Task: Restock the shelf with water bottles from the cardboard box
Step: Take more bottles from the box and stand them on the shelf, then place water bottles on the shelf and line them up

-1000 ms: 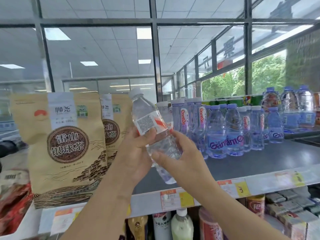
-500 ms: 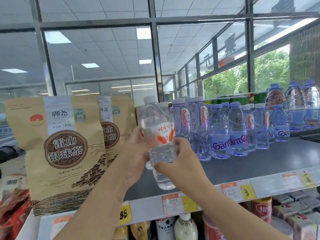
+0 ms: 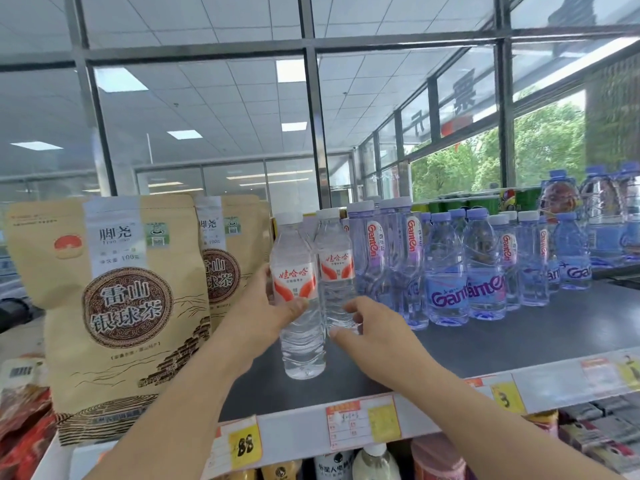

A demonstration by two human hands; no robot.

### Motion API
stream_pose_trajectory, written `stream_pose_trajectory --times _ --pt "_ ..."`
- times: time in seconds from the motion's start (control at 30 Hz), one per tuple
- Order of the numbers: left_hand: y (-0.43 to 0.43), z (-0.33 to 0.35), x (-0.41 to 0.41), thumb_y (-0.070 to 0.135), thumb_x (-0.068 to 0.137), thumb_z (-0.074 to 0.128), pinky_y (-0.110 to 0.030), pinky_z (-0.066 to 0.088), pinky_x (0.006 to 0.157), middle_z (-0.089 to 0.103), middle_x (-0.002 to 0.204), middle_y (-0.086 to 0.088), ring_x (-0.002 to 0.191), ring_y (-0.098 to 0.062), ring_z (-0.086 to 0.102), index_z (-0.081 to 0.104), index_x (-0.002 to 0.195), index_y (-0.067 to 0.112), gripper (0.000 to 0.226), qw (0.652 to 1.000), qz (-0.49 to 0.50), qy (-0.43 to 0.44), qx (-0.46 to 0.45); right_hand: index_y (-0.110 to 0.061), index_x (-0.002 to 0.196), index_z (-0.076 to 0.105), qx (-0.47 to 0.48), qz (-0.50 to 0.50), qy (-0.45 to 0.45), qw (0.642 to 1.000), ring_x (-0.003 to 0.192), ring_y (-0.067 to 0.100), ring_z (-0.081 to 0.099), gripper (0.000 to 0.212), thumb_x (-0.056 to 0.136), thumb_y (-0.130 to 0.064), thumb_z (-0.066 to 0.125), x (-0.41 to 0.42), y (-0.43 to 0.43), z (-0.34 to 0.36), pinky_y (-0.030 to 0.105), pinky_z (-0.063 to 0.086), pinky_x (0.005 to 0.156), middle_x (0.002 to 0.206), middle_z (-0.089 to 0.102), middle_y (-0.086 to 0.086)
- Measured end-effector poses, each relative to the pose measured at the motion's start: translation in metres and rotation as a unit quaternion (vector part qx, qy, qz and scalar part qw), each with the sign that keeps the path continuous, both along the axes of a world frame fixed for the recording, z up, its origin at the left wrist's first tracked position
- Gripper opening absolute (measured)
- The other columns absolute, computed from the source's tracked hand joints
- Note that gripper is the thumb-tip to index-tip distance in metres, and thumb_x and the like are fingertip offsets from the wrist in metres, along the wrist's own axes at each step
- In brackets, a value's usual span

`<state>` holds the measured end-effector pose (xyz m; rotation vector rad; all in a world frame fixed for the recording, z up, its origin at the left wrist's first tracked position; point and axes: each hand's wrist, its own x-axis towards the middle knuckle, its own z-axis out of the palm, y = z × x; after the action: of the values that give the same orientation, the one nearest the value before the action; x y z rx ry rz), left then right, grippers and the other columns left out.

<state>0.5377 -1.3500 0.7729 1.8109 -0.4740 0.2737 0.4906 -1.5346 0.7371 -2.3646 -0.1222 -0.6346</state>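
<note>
Now | left hand grips upright bottle near shelf front edge | right hand loose, empty | bare shelf rightward

We are viewing a clear water bottle, white-capped and red-labelled, standing upright on the grey shelf, just beside an identical bottle.

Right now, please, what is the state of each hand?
Left hand: grips the front water bottle.
Right hand: open, fingers loosely curled beside the rear bottle, holding nothing.
</note>
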Motion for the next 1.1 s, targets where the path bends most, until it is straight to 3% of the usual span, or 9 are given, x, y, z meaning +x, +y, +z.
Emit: stream_pose_trajectory --times 0.07,0.2,0.37,0.5,0.7,0.8,0.87,0.97,1.1 --pt "-0.003 0.000 0.005 0.022 0.080 0.080 -0.049 0.054 0.093 0.071 0.108 0.018 0.107 -0.012 0.066 0.053 0.121 0.044 0.054 1.000 0.005 -0.016 0.013 -0.020 0.139 0.049 -0.006 -0.021 0.007 1.000 0.118 0.018 0.055 0.050 0.094 -0.040 0.055 0.010 -0.006 0.005 0.028 0.042 0.091 0.135 0.056 0.004" --pt "-0.013 -0.001 0.014 0.018 0.082 0.079 -0.028 0.055 0.082 0.070 0.094 0.029 0.098 -0.001 0.067 0.055 0.104 0.052 0.047 0.999 0.019 -0.041 0.021 -0.020 0.141 0.048 -0.004 -0.031 0.018 0.999 0.123 0.020 0.053 0.048 0.096 -0.036 0.053 0.023 -0.009 0.002 0.029 0.041 0.097 0.139 0.055 0.005" --pt "-0.020 -0.006 0.019 0.021 0.083 0.078 -0.047 0.055 0.091 0.072 0.104 0.017 0.102 -0.011 0.068 0.055 0.103 0.057 0.047 0.999 0.016 -0.025 0.015 -0.022 0.135 0.054 -0.019 -0.030 -0.023 0.999 0.115 0.016 0.057 0.047 0.093 -0.041 0.057 0.025 -0.005 -0.006 0.024 0.039 0.086 0.130 0.061 0.000" --pt "-0.016 -0.006 0.024 0.021 0.083 0.077 -0.051 0.054 0.093 0.072 0.107 0.015 0.107 -0.015 0.067 0.056 0.107 0.055 0.047 1.000 0.012 -0.014 0.013 -0.024 0.136 0.054 -0.027 0.004 -0.024 0.999 0.116 0.013 0.057 0.044 0.095 -0.040 0.055 0.024 -0.004 -0.006 0.023 0.040 0.090 0.130 0.063 -0.003" --pt "-0.016 -0.002 0.023 0.018 0.086 0.075 -0.049 0.054 0.094 0.071 0.106 0.014 0.106 -0.015 0.066 0.055 0.112 0.051 0.047 1.000 0.014 0.000 0.026 -0.023 0.135 0.056 -0.005 0.003 -0.027 1.000 0.110 0.010 0.060 0.044 0.094 -0.040 0.058 0.019 -0.007 -0.006 0.024 0.045 0.093 0.125 0.065 -0.005" --pt "-0.018 -0.001 0.014 0.020 0.083 0.078 -0.035 0.053 0.091 0.070 0.103 0.020 0.102 -0.003 0.065 0.048 0.105 0.061 0.056 0.999 0.017 -0.030 0.037 -0.020 0.123 0.066 0.012 -0.009 -0.076 0.997 0.097 0.008 0.064 0.033 0.093 -0.032 0.060 0.013 -0.008 -0.003 0.020 0.047 0.083 0.108 0.071 -0.006" --pt "-0.019 -0.002 0.002 0.023 0.080 0.080 -0.028 0.051 0.085 0.069 0.101 0.022 0.096 0.004 0.064 0.047 0.103 0.059 0.053 0.997 0.034 -0.064 0.039 -0.017 0.111 0.071 0.022 -0.021 -0.110 0.993 0.087 0.010 0.065 0.024 0.092 -0.028 0.061 0.003 -0.010 -0.002 0.026 0.052 0.079 0.097 0.074 -0.004" --pt "-0.025 -0.006 -0.024 0.027 0.081 0.075 -0.037 0.054 0.087 0.067 0.105 0.016 0.096 -0.001 0.064 0.051 0.114 0.044 0.044 0.989 0.087 -0.114 0.024 -0.013 0.099 0.073 0.024 -0.020 -0.126 0.992 0.081 0.016 0.065 0.018 0.091 -0.026 0.062 -0.019 -0.014 -0.007 0.037 0.054 0.078 0.087 0.074 0.001" --pt "-0.046 -0.010 -0.069 0.034 0.086 0.071 -0.049 0.042 0.108 0.050 0.144 -0.003 0.131 -0.023 0.048 0.039 0.146 0.032 0.068 0.986 0.114 -0.103 0.059 -0.020 0.103 0.075 0.033 -0.006 -0.125 0.992 0.078 0.008 0.063 0.019 0.091 -0.030 0.064 -0.055 -0.027 -0.014 0.025 0.048 0.072 0.086 0.073 -0.007"
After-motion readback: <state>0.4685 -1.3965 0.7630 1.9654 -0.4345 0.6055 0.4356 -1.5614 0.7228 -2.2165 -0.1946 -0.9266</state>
